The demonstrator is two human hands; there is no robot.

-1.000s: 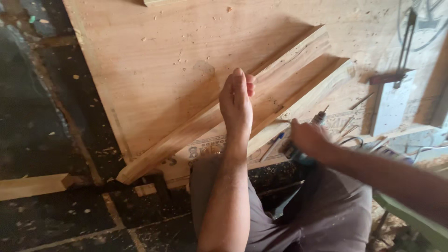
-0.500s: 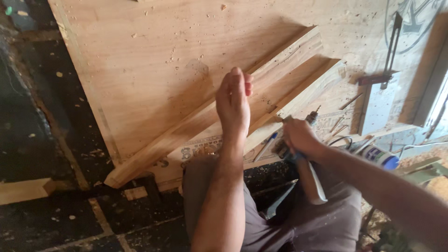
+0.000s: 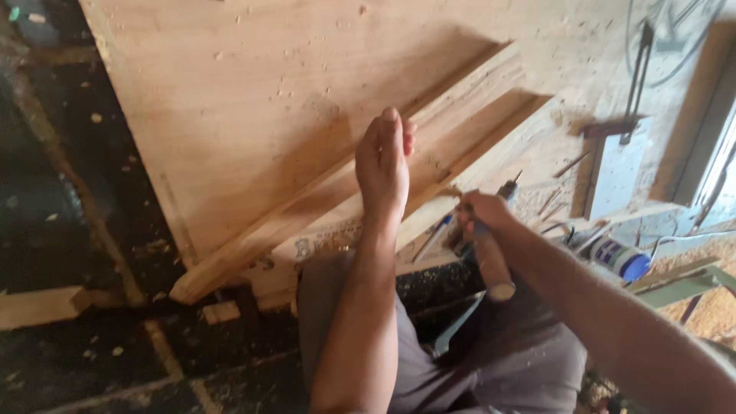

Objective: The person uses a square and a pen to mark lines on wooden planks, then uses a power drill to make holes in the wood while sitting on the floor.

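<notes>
The left hand [image 3: 383, 165] lies edge-on to the head camera with its fingers extended and pressed flat against the long pale wooden batten [image 3: 322, 207], which runs diagonally from lower left to upper right across the large light-coloured plywood sheet [image 3: 253, 92]; the hand is open and encloses nothing. A second, wider pale wooden strip [image 3: 491, 146] lies just beside the batten on its right side and parallel to it. The right hand [image 3: 483, 215] is closed around a tool with a rounded light wooden handle [image 3: 494, 268]; the handle end projects downward from the fist toward the lap, and the working end of the tool is hidden by the hand. A blue-barrelled pen [image 3: 433, 238] rests on the sheet between the two hands, near the right one. Farther right, a cylindrical white container with a blue cap [image 3: 621, 259] lies on its side among sawdust, well apart from the batten. Grey trousers [image 3: 429, 360] occupy the lower centre. The dark floor [image 3: 69, 230] at left carries scattered wood chips and a short wooden offcut [image 3: 38, 307].
</notes>
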